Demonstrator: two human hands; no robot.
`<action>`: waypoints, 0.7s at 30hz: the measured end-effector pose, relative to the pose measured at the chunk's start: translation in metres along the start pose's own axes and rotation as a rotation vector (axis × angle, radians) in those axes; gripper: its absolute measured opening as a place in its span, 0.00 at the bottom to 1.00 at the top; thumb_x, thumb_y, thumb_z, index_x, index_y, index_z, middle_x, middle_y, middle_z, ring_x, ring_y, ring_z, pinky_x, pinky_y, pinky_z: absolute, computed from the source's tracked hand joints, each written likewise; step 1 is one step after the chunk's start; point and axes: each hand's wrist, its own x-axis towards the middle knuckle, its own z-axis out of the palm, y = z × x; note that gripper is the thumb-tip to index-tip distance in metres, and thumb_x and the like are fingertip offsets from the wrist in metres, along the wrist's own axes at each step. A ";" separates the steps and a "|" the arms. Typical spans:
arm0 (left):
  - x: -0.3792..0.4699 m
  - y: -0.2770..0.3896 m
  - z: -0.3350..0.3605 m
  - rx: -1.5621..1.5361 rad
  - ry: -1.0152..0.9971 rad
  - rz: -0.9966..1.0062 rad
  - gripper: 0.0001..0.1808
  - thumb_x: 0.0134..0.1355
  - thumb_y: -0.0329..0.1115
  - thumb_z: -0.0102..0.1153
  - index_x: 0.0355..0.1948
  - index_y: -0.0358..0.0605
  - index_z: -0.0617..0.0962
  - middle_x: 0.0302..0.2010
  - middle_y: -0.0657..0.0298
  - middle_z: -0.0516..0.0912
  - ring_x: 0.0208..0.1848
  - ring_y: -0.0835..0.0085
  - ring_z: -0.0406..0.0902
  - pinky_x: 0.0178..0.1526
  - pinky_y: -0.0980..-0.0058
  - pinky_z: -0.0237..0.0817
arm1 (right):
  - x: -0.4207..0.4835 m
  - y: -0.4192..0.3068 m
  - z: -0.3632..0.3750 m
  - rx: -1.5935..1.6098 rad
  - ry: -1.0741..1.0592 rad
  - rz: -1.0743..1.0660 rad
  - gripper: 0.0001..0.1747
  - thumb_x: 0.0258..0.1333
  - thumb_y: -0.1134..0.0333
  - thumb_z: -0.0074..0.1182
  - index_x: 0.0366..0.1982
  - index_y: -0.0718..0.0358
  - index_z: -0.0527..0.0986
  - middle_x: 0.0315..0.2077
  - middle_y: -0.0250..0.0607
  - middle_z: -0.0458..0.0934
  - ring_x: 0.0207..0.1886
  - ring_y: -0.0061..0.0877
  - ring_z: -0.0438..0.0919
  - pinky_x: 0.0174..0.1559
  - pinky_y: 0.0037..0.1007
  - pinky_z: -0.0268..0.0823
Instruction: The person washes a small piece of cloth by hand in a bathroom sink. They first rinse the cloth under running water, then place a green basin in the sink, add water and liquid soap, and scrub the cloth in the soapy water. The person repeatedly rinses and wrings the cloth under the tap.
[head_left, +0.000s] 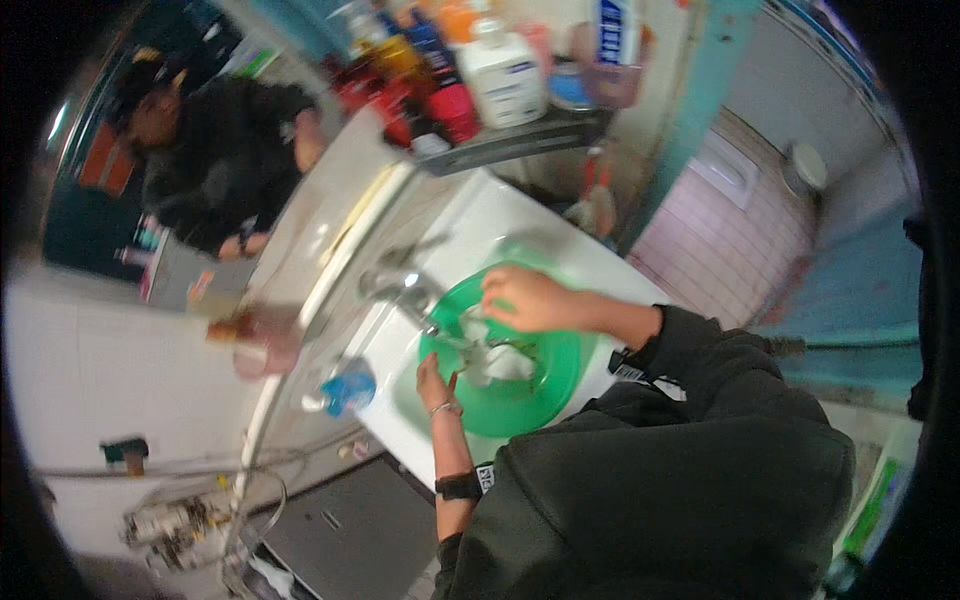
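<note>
A green plastic basin (559, 394) sits in the white washbasin (517, 206), with blurred white items (510, 363) lying inside it. The chrome faucet (401, 292) reaches over its edge, and what looks like a stream of water falls from the spout. My left hand (436, 386) is at the basin's faucet-side rim, thumb apart from the fingers, with nothing seen in it. Over the basin's far side hovers my right hand (529, 298), its fingers curled; blur hides whether anything is between them.
A blue bottle (349, 392) stands on the ledge beside the washbasin. Behind, a dark shelf (517, 139) carries a white pump bottle (501, 75) and several other bottles. A mirror (225, 142) reflects a person. A pink cup (266, 349) is left of the faucet. A doorway opens onto a tiled floor (712, 217).
</note>
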 end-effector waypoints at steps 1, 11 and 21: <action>-0.003 0.000 -0.003 0.016 0.004 0.043 0.14 0.56 0.42 0.54 0.41 0.49 0.73 0.44 0.67 0.72 0.47 0.74 0.66 0.42 0.68 0.65 | 0.013 -0.004 -0.012 0.175 0.037 0.064 0.11 0.50 0.64 0.48 0.26 0.64 0.76 0.33 0.45 0.75 0.39 0.38 0.74 0.42 0.37 0.65; -0.027 0.000 -0.025 -0.108 0.006 0.013 0.10 0.56 0.41 0.54 0.37 0.50 0.74 0.43 0.68 0.74 0.45 0.76 0.68 0.42 0.70 0.65 | 0.069 -0.066 -0.108 0.239 0.346 -0.117 0.11 0.51 0.65 0.52 0.28 0.68 0.75 0.22 0.45 0.76 0.25 0.27 0.75 0.28 0.27 0.65; -0.025 -0.019 -0.025 -0.167 -0.089 0.037 0.18 0.55 0.41 0.54 0.44 0.47 0.72 0.43 0.66 0.68 0.48 0.73 0.61 0.44 0.68 0.64 | 0.116 -0.136 -0.013 0.785 -0.461 -0.055 0.14 0.57 0.62 0.47 0.34 0.66 0.76 0.28 0.35 0.78 0.30 0.17 0.76 0.30 0.19 0.67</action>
